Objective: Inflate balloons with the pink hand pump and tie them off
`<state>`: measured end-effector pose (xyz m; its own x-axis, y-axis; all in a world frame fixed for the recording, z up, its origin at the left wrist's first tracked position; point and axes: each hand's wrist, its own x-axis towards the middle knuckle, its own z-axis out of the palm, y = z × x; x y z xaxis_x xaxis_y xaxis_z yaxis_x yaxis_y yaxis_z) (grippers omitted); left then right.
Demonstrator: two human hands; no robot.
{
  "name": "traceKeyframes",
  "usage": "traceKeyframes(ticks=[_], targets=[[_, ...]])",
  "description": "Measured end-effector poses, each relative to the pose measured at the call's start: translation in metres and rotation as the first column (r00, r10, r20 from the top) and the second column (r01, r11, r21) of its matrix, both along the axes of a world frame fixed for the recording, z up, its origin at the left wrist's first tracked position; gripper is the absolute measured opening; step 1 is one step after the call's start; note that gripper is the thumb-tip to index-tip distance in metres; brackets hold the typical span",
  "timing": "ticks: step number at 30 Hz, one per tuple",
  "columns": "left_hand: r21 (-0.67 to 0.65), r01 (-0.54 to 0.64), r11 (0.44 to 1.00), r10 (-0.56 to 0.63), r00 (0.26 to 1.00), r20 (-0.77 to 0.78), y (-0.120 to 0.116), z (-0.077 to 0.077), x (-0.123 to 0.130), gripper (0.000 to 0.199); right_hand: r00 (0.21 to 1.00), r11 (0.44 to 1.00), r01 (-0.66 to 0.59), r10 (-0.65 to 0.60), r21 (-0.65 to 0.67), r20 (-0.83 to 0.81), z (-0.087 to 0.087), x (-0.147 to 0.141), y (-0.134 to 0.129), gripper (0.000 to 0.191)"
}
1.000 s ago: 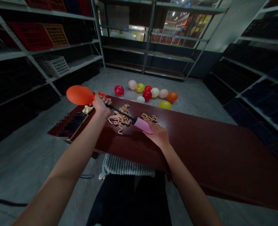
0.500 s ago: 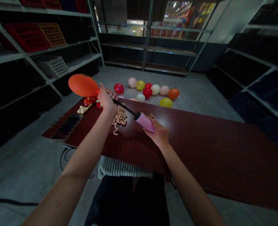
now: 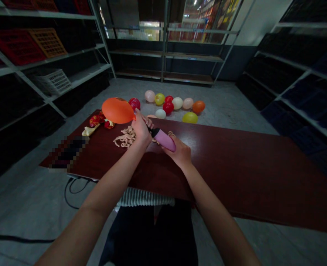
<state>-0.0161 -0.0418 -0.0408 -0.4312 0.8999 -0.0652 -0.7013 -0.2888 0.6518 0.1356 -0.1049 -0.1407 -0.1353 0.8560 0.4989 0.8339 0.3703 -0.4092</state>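
Note:
An orange balloon (image 3: 117,111), partly inflated, points up and left from my left hand (image 3: 141,128). That hand is closed around the balloon's neck and the front end of a balloon pump, whose tip is hidden by the fingers. My right hand (image 3: 180,150) grips the pump's pink barrel (image 3: 165,140), black at its front end. Little of the black rod shows between the two hands. A tangled heap of thin beige uninflated balloons (image 3: 126,138) lies on the table just left of my left hand, and a few more show behind the pump.
The dark red table (image 3: 235,166) spans the front. Red-yellow packets (image 3: 96,119) and a pale yellow one (image 3: 89,130) lie at its left, near a blurred dark object (image 3: 69,152). Several inflated balloons (image 3: 177,103) rest on the floor beyond. Shelves (image 3: 163,55) surround the space; cables (image 3: 69,192) hang at left.
My left hand and the orange balloon have moved right, towards my right hand. The pump has shortened, its black rod now mostly covered. The view has shifted slightly.

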Motion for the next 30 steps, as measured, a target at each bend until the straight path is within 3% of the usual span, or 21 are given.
traceKeyframes(ticks=[9,17,23,26,30], targets=[[-0.119,-0.03,0.992,0.039,0.996,0.077,0.002,-0.003,-0.044,0.061,0.986,0.996,-0.078,0.072,0.035,0.151,-0.001,-0.008,-0.005,0.057],[-0.171,-0.057,0.984,0.084,0.984,0.156,0.001,0.009,-0.103,0.063,0.962,0.989,-0.125,0.102,0.076,0.253,0.001,-0.01,-0.01,0.054],[-0.13,-0.09,0.987,0.11,0.981,0.157,0.008,0.023,-0.149,0.06,0.952,0.984,-0.163,0.136,0.077,0.273,0.003,-0.012,-0.01,0.054],[-0.112,-0.112,0.987,0.127,0.982,0.137,0.007,0.036,-0.153,0.058,0.957,0.983,-0.167,0.142,0.079,0.251,0.003,-0.012,-0.01,0.054],[-0.057,-0.16,0.985,0.164,0.984,0.069,0.002,0.05,-0.134,0.053,0.97,0.988,-0.134,0.114,0.081,0.213,0.004,-0.01,-0.009,0.051]])
